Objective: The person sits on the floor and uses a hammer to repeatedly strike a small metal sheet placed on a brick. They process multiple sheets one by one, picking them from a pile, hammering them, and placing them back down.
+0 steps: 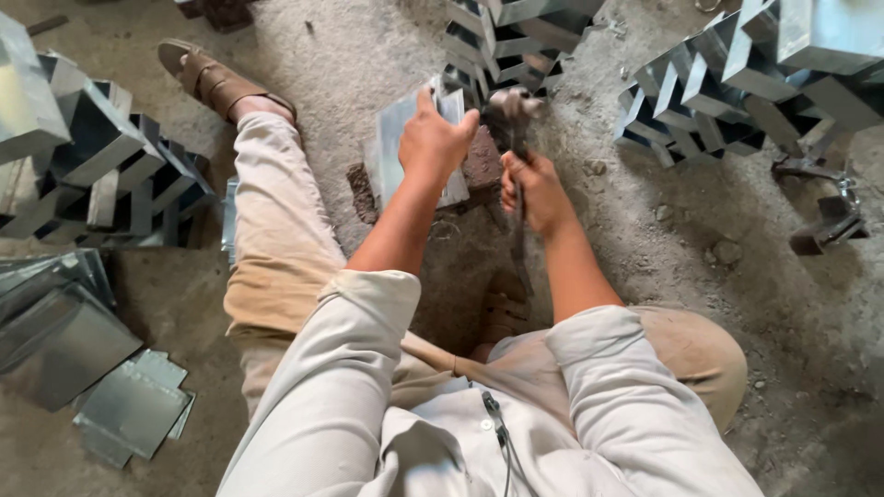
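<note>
Sleeves rolled, pale shirt [387,414] closest to lens, person sitting on dirt floor [718,248], legs spread.

Far left: flat grey sheet-metal blanks [129,405] lying loose on floor; above them a stack of folded galvanised channel pieces [92,156], square-edged, shiny. Sandalled foot [207,83] stretched out beside that stack.

Left hand [433,143]: arm extended forward, fingers closed over top edge of a bent grey metal sheet piece [391,152], holding it upright on a dark block [479,166] set in the floor.

Right hand [534,193]: arm bent, slightly lower, fingers wrapped tight round handle of a hammer [513,115]; head sits just right of the sheet's top edge, touching or near, can't tell which.

Behind hands: another pile of folded channels [516,41]. Right: third pile [737,83], same folded grey sections. Far right: dark metal clamp-like tool [829,216] on floor.
</note>
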